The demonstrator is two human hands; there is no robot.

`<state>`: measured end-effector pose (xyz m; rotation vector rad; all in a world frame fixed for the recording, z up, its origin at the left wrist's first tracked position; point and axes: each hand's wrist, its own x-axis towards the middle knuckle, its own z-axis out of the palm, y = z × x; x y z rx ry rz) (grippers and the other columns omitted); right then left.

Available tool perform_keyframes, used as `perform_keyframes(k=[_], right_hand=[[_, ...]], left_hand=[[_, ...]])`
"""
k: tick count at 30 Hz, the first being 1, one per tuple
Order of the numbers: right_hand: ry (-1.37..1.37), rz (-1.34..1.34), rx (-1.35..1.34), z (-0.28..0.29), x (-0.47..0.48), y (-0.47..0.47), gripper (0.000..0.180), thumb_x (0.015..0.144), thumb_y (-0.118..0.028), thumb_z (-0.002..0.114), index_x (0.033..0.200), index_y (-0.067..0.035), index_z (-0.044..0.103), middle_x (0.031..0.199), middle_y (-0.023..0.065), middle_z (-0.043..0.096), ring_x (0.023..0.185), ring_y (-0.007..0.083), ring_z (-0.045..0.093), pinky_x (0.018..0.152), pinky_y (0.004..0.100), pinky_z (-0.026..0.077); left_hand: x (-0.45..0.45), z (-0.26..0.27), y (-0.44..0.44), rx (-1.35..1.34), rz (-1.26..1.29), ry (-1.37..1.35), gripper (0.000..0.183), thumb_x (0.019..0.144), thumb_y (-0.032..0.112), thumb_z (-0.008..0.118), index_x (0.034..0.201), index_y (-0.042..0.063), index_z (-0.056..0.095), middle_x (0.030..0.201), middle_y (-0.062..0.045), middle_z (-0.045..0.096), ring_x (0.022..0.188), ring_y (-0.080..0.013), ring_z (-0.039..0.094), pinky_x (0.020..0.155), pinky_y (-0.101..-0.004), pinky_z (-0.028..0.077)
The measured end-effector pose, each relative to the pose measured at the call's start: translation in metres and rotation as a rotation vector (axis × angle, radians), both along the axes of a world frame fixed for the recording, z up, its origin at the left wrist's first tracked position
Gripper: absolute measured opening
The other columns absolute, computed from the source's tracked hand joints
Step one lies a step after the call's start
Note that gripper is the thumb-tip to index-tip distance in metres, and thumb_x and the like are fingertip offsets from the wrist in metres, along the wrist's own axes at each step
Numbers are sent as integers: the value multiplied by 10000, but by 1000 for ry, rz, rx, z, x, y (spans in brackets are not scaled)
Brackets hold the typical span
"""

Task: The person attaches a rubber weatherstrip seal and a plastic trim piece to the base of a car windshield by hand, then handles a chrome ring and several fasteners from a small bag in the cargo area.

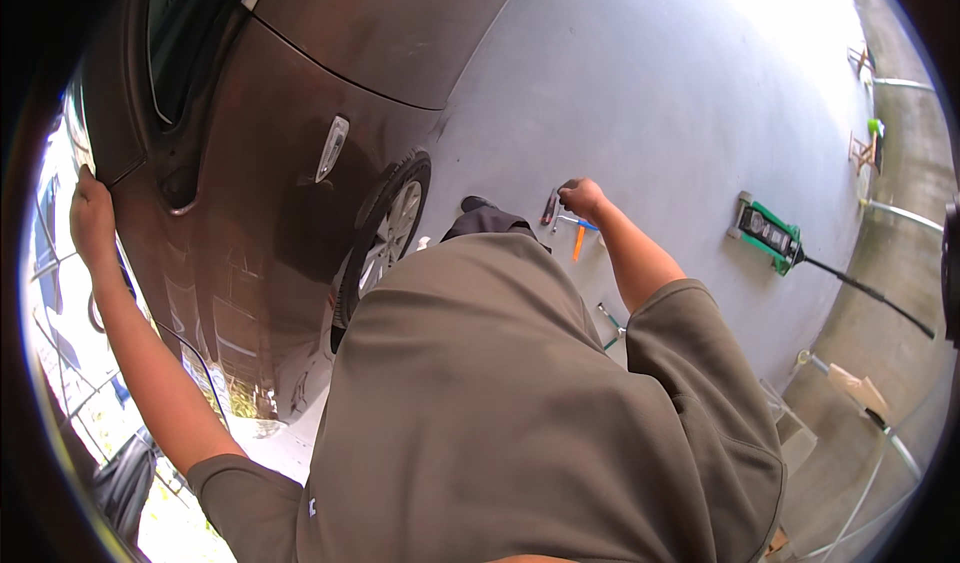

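My left hand [91,214] is raised at the far left, against the edge of a brown car's body panel [225,113]. Its fingers are mostly hidden, so its grip is unclear. My right hand [581,197] hangs over the grey floor with curled fingers; whether they hold anything is hidden. Just beside it in the picture, a red-and-grey tool [550,209] lies on the floor. A tool with a blue handle [579,222] and an orange bar-like piece [578,243] are close by. A front wheel [396,218] shows below the fender's side lamp [332,149].
A green floor jack [769,234] stands on the right with its long black handle [862,293] towards the wall. A green-tipped cross-shaped wrench [613,324] lies near my right side. Folding wooden stools [865,152] and metal pipes [904,214] line the wall.
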<state>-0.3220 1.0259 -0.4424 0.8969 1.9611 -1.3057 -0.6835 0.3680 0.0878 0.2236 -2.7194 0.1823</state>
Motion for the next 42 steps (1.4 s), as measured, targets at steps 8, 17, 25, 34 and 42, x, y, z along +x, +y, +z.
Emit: perform_keyframes(k=[8, 17, 25, 34, 42], right_hand=[[-87, -75, -44, 0, 95, -47, 234, 966, -173, 638, 1033, 13, 763, 871, 86, 726, 769, 194, 672, 705, 345, 562], [3, 191, 49, 0, 118, -109, 273, 953, -250, 592, 1037, -60, 768, 1043, 180, 768, 977, 323, 734, 843, 447, 590], [31, 368, -22, 20, 118, -155, 260, 941, -253, 633, 952, -24, 755, 886, 83, 780, 779, 200, 741, 737, 376, 606], [42, 831, 236, 43, 10, -157, 279, 912, -270, 621, 906, -36, 774, 816, 117, 762, 733, 211, 710, 708, 398, 576], [300, 850, 135, 48, -114, -164, 342, 911, -288, 595, 1028, -35, 793, 931, 120, 791, 811, 238, 760, 794, 394, 611]], left_hand=[[165, 45, 79, 81, -552, 44, 302, 1098, 212, 531, 1273, 61, 726, 1219, -138, 741, 1131, -282, 703, 1005, -376, 517], [405, -73, 42, 812, -227, -913, 258, 1010, 203, 644, 1218, 64, 708, 1105, -111, 752, 986, -217, 712, 904, -364, 558], [648, -336, -114, 588, 242, -922, 349, 980, 357, 606, 1049, 54, 765, 1063, -231, 763, 1044, -442, 711, 948, -514, 559], [724, -413, -103, 897, 341, -1024, 321, 980, 309, 610, 1059, 37, 762, 1019, -208, 775, 993, -377, 745, 892, -468, 582], [642, -423, -60, 1013, 333, -704, 316, 982, 292, 610, 1058, 25, 761, 990, -197, 780, 959, -346, 756, 868, -451, 588]])
